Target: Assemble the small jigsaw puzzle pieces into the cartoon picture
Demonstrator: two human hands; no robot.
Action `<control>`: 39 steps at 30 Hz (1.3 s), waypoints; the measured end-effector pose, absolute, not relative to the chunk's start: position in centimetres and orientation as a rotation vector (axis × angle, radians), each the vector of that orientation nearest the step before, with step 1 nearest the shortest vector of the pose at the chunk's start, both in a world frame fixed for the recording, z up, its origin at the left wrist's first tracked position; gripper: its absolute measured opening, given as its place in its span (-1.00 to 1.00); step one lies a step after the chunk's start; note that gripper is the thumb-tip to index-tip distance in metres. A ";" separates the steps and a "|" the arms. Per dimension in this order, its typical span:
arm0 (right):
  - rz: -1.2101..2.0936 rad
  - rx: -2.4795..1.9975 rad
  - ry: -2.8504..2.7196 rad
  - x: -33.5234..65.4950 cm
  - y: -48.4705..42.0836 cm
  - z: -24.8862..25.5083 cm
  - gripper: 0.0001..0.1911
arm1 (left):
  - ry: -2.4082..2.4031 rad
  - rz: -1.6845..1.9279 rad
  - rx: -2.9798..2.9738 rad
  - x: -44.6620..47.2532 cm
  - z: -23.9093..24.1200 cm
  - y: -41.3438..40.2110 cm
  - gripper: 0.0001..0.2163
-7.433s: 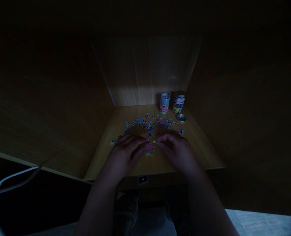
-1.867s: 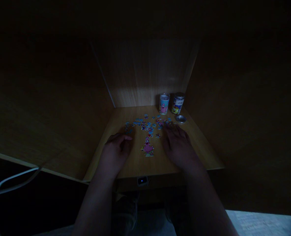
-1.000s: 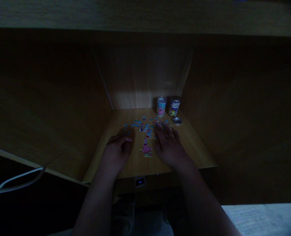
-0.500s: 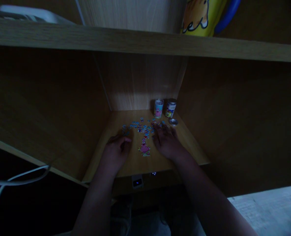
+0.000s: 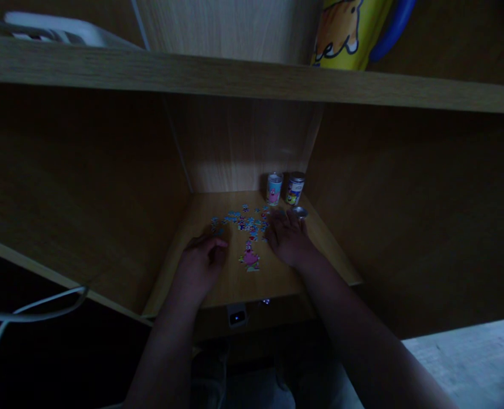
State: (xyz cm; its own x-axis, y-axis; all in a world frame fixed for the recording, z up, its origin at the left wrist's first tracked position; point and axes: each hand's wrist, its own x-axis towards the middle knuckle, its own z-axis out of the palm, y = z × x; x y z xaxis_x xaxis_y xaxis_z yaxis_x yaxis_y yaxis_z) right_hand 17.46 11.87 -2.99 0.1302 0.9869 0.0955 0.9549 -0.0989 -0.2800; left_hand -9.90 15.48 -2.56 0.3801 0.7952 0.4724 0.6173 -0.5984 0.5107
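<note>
Yellow object (image 5: 349, 28): dark hand-drawn letters, cut off by the shelf edge under them. Roughly "ei" shows, no whole word. It sits high above and beyond the right hand (image 5: 288, 241).
Left tin (image 5: 274, 189): pink cartoon figure on blue, with no lettering legible, just beyond the right hand's fingertips.
Right tin (image 5: 295, 189): pale label patch over a yellow figure, its print too small and dim to read, just beside the left tin.
Puzzle pieces (image 5: 243, 218): printed colours only, no letters made out, beside the right hand's fingertips.
Small box (image 5: 236, 318): blue lit mark, unreadable, below the desk edge, nearer than the left hand (image 5: 201, 262).
</note>
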 end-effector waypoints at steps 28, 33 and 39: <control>-0.057 -2.068 -1.941 15.5 3.1 -3.8 -0.49 | 1.685 1.382 1.984 -11.3 -2.3 15.9 -0.74; -0.022 -2.004 -1.906 15.5 3.2 -3.7 -0.56 | 1.635 1.331 2.068 -11.0 -2.3 15.7 -0.78; -0.033 -1.845 -1.750 17.3 5.6 -3.3 -0.70 | 1.651 1.285 2.090 -11.0 -2.4 15.7 -0.76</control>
